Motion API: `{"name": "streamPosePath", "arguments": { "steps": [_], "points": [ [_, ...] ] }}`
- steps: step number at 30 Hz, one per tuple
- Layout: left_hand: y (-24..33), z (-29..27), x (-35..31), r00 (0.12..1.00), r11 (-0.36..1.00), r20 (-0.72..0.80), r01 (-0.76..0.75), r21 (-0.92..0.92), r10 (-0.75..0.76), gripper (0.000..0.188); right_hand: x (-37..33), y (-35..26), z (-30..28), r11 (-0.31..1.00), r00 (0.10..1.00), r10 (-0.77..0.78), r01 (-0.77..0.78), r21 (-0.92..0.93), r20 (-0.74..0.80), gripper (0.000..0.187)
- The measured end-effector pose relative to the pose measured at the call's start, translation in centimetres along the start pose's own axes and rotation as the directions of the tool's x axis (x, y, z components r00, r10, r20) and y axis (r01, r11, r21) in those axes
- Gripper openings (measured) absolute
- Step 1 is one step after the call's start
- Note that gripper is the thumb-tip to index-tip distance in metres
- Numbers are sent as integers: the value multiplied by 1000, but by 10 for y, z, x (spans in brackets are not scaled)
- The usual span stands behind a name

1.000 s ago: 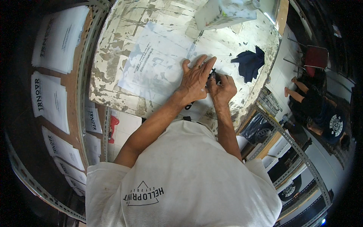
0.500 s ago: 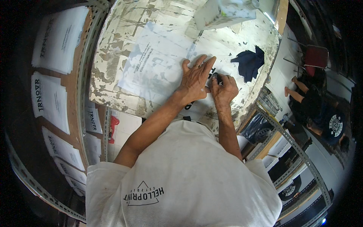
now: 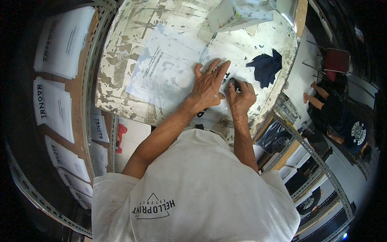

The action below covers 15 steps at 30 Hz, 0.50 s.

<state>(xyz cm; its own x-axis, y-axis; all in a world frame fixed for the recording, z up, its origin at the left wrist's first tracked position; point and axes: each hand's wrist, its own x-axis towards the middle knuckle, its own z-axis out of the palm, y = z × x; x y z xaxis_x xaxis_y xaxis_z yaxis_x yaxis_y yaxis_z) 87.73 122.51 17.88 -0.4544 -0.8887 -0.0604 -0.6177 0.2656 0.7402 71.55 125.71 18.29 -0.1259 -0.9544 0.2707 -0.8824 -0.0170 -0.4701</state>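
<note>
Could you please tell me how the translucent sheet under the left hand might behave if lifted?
The translucent sheet is probably light and floppy, since it looks thin enough for patches of the table to show through. Lying flat, it seems unlikely to roll or tip. Its left edge might flap, lying clear of the left hand.

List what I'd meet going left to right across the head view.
Stacked white printed sheets on the left rack → the left hand, spread flat → the right hand, fingers curled → the navy cloth scrap → the red-seated chair.
</note>
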Motion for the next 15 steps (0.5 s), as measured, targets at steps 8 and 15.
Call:
{"name": "streamPosePath", "arguments": {
  "steps": [8, 15],
  "points": [
    [2, -3, 0, 1000, 1000, 6, 8, -19, -8, 110, 10, 9, 6, 998, 999, -20, 22, -54, 36, 21],
    [0, -2, 1, 1000, 1000, 7, 4, 14, -4, 110, -2, -1, -4, 998, 989, -55, 54, 13, 138, 21]
  ]
}}
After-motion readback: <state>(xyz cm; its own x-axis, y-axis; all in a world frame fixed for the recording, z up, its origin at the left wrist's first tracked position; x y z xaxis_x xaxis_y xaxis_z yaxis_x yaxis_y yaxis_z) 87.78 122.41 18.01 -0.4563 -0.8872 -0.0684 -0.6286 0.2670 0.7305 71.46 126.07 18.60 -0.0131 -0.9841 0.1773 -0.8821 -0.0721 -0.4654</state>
